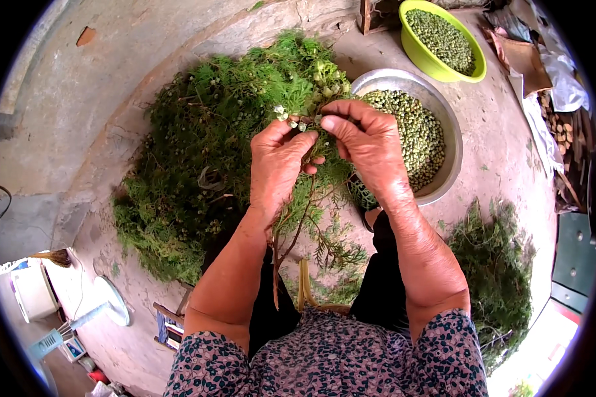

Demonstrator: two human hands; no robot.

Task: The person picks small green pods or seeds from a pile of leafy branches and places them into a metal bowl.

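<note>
My left hand is closed around a leafy evergreen branch, whose thin brown stem hangs down between my knees. Small pale green cones show at its fingertips. Right beside it, my right hand pinches with thumb and forefinger at the same sprig. Whether a cone sits between those fingers is hidden. Behind and left of both hands lies a big heap of green conifer branches. A metal basin full of round green cones stands just beyond my right hand.
At the far right is a lime-green plastic basin with more cones. A second pile of branches lies on the floor at right. Firewood and plastic sheeting line the right edge. A standing fan is at lower left.
</note>
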